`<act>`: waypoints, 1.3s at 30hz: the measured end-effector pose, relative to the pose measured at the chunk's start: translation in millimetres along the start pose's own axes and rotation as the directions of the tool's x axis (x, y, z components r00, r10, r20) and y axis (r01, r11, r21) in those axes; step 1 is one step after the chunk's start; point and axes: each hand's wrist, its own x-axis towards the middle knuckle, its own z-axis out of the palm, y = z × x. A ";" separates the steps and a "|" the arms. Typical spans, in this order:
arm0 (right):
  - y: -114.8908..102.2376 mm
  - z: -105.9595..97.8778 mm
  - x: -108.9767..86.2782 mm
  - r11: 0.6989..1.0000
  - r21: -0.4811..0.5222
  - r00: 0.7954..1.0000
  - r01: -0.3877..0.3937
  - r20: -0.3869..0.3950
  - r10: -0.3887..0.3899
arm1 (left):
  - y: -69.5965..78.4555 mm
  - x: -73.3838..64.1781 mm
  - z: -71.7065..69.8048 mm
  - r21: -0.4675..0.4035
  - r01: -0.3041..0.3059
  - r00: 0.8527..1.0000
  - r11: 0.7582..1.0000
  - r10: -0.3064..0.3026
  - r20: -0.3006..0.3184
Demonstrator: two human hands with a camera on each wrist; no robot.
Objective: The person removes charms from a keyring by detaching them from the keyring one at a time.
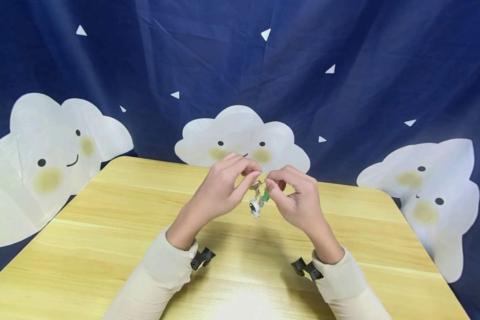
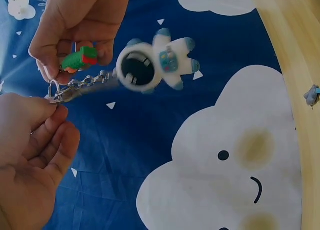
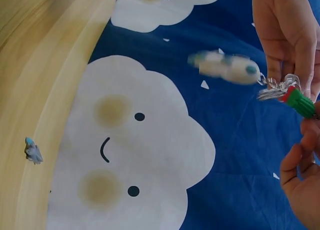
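Both hands are raised over the table. In the head view my left hand (image 1: pixel 224 189) pinches a metal key ring (image 1: pixel 263 174) between thumb and forefinger. A white and pale blue astronaut charm (image 2: pixel 142 67) hangs from its chain (image 2: pixel 90 80), blurred in the right wrist view. At the right, my right hand (image 1: pixel 300 200) pinches the end of a green and red charm (image 3: pixel 300 101) beside the ring. Fingertips hide part of the ring and where the green charm joins. Flat metal pieces (image 3: pixel 272 93) dangle next to the chain.
The wooden table (image 1: pixel 116 249) spreads below both forearms. Behind it hangs a dark blue cloth (image 1: pixel 224 58) with white clouds and triangles. A small grey-blue object (image 2: pixel 312 95) shows against the table in both wrist views. Black wrist cameras (image 1: pixel 202 259) sit at the sleeve cuffs.
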 end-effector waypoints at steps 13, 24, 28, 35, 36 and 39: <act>-1.9 -4.5 -0.1 0.999 -0.040 0.999 -0.010 0.053 0.012 | -2.0 0.2 -2.2 0.080 -0.084 0.996 0.993 0.084 0.006; -5.1 -5.5 1.0 0.998 -0.062 0.996 0.006 0.089 0.000 | -4.5 -1.4 -1.1 0.046 -0.094 0.994 0.995 0.091 0.062; -5.3 -5.6 1.4 0.998 -0.059 0.995 0.013 0.098 -0.007 | -4.4 -1.5 -1.4 0.045 -0.083 0.994 0.996 0.080 0.076; -5.5 -6.0 0.9 0.999 -0.051 0.994 0.011 0.108 -0.005 | -4.6 -2.3 -2.0 0.037 -0.063 0.996 0.997 0.061 0.059; -5.7 -6.2 1.1 0.999 -0.052 0.994 0.011 0.111 -0.005 | -4.4 -2.4 -2.4 0.037 -0.063 0.997 0.997 0.061 0.057; -6.5 -6.5 1.3 0.999 -0.046 0.993 0.007 0.117 -0.001 | -3.8 -2.2 -3.0 0.039 -0.066 0.996 0.997 0.063 0.059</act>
